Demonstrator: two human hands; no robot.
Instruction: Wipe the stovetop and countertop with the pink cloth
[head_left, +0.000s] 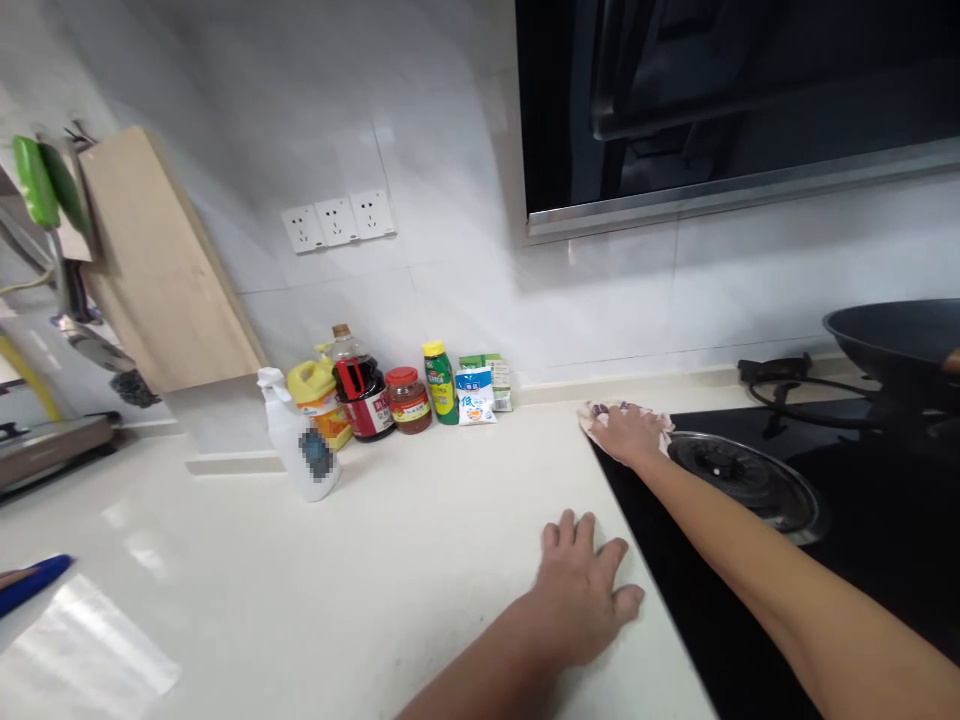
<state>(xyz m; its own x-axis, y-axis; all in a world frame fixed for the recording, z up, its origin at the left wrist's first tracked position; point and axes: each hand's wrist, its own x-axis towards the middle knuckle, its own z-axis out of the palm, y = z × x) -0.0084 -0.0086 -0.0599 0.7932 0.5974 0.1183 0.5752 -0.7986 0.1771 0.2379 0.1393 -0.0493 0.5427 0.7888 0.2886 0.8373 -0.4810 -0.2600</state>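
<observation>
My right hand (628, 434) presses a pale patterned cloth (661, 418) onto the far left corner of the black glass stove (675, 560). Part of the cloth is covered by the palm and fingers. Just to the right of that hand lies the round burner (750, 480), its pan support not on it. My left hand (581, 590) rests on the white countertop (420, 560) beside the stove's left edge, fingers spread and holding nothing.
Along the wall stand a white spray bottle (300, 440), a yellow jug (319, 395), a dark sauce bottle (361, 385), a red-lidded jar (409, 402), a green bottle (441, 385) and a white packet (475, 397). A black wok (900, 340) sits right. The range hood (735, 90) overhangs the stove.
</observation>
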